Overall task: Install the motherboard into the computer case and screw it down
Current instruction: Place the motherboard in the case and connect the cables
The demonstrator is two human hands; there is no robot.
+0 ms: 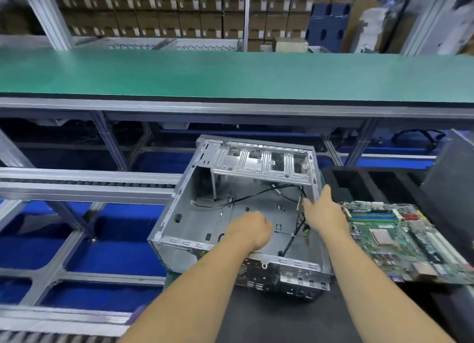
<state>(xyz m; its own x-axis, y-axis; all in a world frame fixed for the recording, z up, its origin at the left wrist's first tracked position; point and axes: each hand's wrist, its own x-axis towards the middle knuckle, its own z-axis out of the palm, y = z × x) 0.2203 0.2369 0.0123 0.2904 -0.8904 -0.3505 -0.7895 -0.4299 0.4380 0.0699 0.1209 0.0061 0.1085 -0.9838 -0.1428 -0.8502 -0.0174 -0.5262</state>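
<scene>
An open silver computer case [189,222] lies on its side in front of me, with black cables [256,196] running across its floor. My left hand [250,227] reaches down inside the case with its fingers curled; what they hold, if anything, is hidden. My right hand [324,211] rests on the case's right wall by the cables, fingers extended over the edge. A green motherboard [400,240] lies flat to the right of the case, outside it.
The case and board lie on a dark mat [282,319]. Black foam trays [372,186] sit behind the board, a dark box [454,173] at far right. Aluminium conveyor rails [84,183] run at left over blue flooring. A green bench [230,73] spans behind.
</scene>
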